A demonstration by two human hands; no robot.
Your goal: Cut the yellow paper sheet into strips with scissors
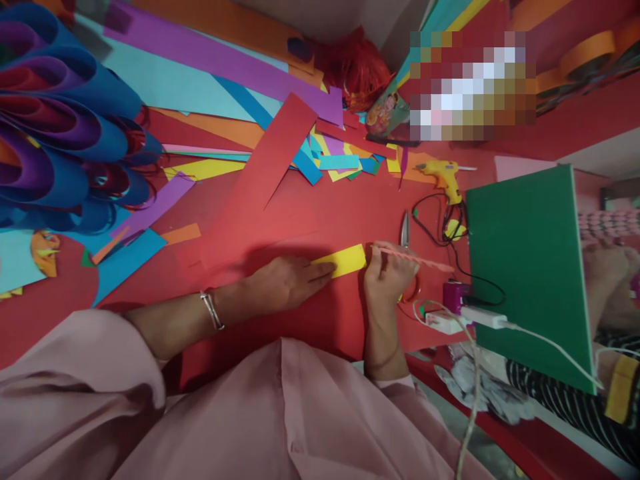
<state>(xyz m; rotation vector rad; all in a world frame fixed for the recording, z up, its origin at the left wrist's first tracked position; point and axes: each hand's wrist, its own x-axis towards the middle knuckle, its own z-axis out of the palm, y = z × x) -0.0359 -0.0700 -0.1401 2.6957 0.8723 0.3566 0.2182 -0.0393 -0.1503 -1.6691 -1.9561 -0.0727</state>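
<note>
A small yellow paper strip lies on a large red sheet. My left hand, with a silver bangle on its wrist, lies flat with its fingertips pressing the strip's left end. My right hand is closed around a thin pink pencil at the strip's right end; the pencil's shaft points to the right.
Scissors lie just beyond my right hand. A yellow glue gun with a black cord, a green board, a white power strip and another person's feet sit right. Coloured paper scraps and rolled blue-purple paper fill the left.
</note>
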